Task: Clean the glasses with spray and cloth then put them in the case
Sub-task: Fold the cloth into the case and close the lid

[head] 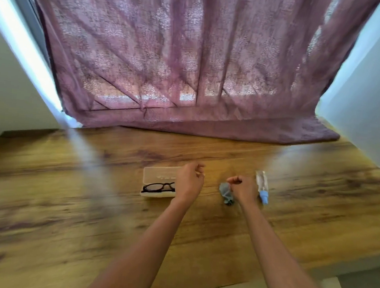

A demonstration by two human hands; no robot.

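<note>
Dark-framed glasses (158,187) lie in the lower half of an open, pale translucent case (160,175) on the wooden table. My left hand (189,181) hovers over the case's right end, fingers loosely curled, holding nothing that I can see. A crumpled grey-blue cloth (225,192) lies on the table just left of my right hand (243,189), which is curled into a loose fist beside it. A clear spray bottle with a blue cap (262,189) lies on its side to the right of that hand.
The wooden table (90,204) spreads wide on both sides. A purple curtain (190,65) hangs behind and drapes onto the table's far edge. White walls close in at left and right. The table's near edge runs across the bottom right.
</note>
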